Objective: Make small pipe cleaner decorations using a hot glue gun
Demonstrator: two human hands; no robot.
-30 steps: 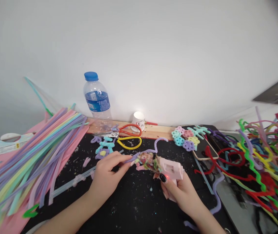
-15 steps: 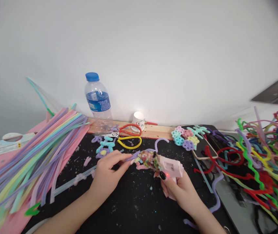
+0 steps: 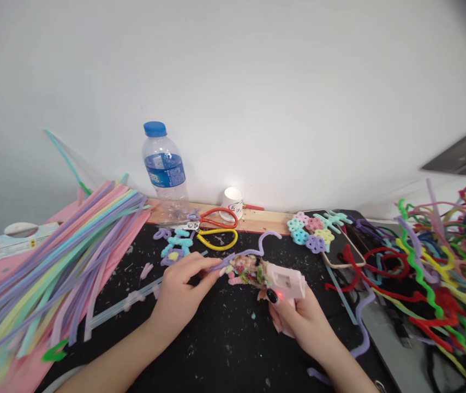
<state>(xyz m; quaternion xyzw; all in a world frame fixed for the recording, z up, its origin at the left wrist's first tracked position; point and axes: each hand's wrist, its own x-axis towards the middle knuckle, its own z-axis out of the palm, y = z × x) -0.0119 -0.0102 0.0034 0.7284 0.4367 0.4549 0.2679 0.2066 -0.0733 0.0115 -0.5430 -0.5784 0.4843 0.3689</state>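
Note:
My right hand [image 3: 294, 314] is wrapped round the handle of a pale pink glue gun [image 3: 286, 281], whose red light glows by the thumb. Colourful fuzz coats the gun's front end, which points left. A purple pipe cleaner [image 3: 253, 251] is pinched between the thumb and fingers of my left hand [image 3: 187, 284]; its far end curls up in a hook behind the gun. The gun's tip meets or nearly meets the pipe cleaner at my left fingertips; whether they touch I cannot tell. A small pink fuzzy piece [image 3: 235, 279] shows just beneath the tip.
Left lies a bundle of pastel pipe cleaners [image 3: 73, 262]. Scissors [image 3: 216, 228], a water bottle [image 3: 165, 169] and a paper cup [image 3: 233, 203] are at the back. A ring of fuzzy flowers [image 3: 315, 244] sits on a phone; tangled bright pipe cleaners [image 3: 433, 262] fill the right. Clear glue sticks [image 3: 124, 307] lie left.
Almost nothing differs. The glue gun has shifted very slightly left, and my left hand holds the pipe cleaner in the same place.

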